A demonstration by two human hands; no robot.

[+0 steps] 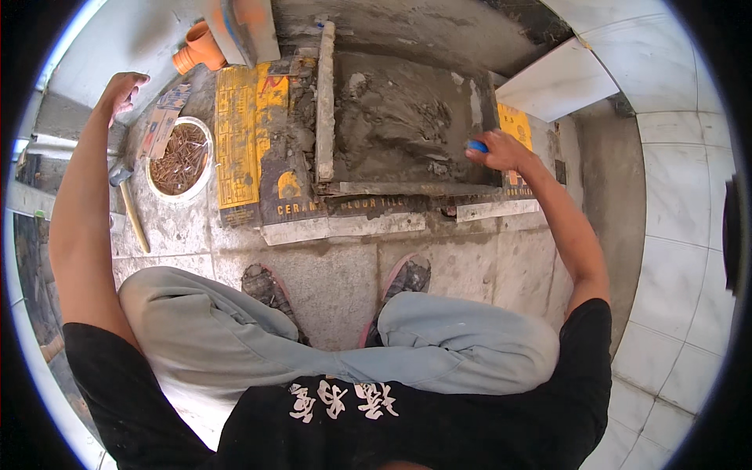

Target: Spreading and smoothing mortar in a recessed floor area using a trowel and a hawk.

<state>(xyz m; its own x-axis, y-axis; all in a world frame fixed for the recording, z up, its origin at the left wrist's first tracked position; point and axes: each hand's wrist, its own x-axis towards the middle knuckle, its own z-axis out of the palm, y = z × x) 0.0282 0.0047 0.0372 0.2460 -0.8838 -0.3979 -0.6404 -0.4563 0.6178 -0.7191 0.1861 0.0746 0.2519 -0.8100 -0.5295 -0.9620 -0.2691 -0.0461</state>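
A frame [325,117], upper centre, surrounds grey mortar [399,110]. Yellow-black cardboard [237,141] lies along its left and lower sides. At upper left stand a bucket [209,160] of thin brown pieces, a hammer [135,215] beside it, and an orange pipe [205,48]. The left hand [124,92], far upper left, is half curled; I cannot tell whether it holds anything. The right hand [505,153], right of centre, grips a blue handle [476,146] at the mortar's right edge.
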